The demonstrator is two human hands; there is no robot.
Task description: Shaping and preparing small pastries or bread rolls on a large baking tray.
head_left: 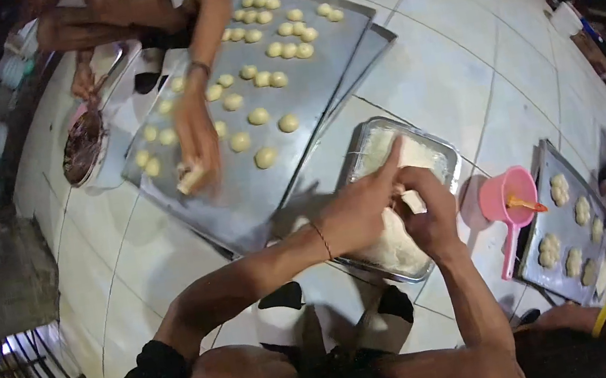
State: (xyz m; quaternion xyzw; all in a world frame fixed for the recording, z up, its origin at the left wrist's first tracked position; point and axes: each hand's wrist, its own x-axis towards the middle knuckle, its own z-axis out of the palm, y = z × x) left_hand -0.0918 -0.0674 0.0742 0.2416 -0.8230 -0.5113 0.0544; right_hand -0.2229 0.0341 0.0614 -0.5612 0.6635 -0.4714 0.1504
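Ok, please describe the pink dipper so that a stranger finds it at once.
On the white-tiled floor, find the rectangular pan under the person's hands. Right of it stands the pink dipper; its straight handle and orange utensil distinguish it.

Three trays, one pan and dozens of dough pieces.
Counted by kind: two bare hands, left hand (361, 213) and right hand (433, 217), with one pale piece (414, 203) at the fingers; one rimmed pan (454, 162); two large overlapping trays, an upper tray (340, 48) and a lower tray (377, 40); roughly thirty-five small dough balls (266, 157), exact number hidden by an arm; one smaller tray (562, 226) with six dough lumps (550, 250) in sight; one pink dipper (490, 198); one orange utensil (524, 205); one bowl (105, 151) of dark filling (82, 150); two wristbands, one thin band (321, 240) and one co-worker's band (199, 68).
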